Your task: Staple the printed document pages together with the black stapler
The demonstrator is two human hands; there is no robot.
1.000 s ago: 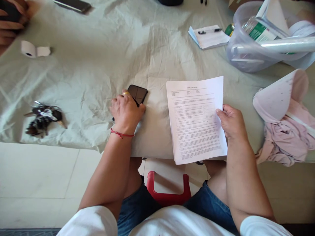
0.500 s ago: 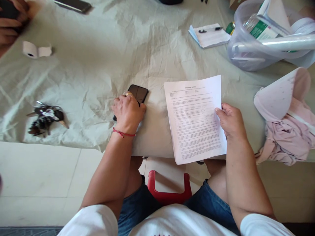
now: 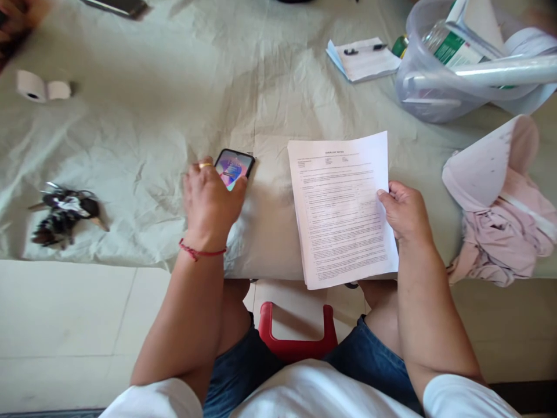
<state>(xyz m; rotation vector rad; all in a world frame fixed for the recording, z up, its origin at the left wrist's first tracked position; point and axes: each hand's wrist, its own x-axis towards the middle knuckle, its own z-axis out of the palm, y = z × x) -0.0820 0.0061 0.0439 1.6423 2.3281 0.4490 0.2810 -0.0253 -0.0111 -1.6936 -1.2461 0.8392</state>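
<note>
My left hand [image 3: 209, 200] lies over the lower part of a smartphone [image 3: 234, 166] on the table, fingers curled round it; its screen is lit with a colourful picture. A gold ring and a red string bracelet show on that hand and wrist. My right hand [image 3: 402, 210] pinches the right edge of a stack of printed sheets [image 3: 340, 206] that hangs a little over the table's near edge. The table is covered with a creased pale cloth [image 3: 152, 116].
A bunch of keys [image 3: 63, 212] lies at the left, a paper roll [image 3: 37, 88] at far left. At the back sit a notepad with pen [image 3: 363, 56], a clear plastic tub [image 3: 439, 87] holding a bottle and rolled paper, and pink fabric [image 3: 500, 226]. Another phone [image 3: 117, 6] lies at the top.
The phone's screen was dark and is now lit. My left hand has shifted slightly left on it. The right hand still holds the sheets.
</note>
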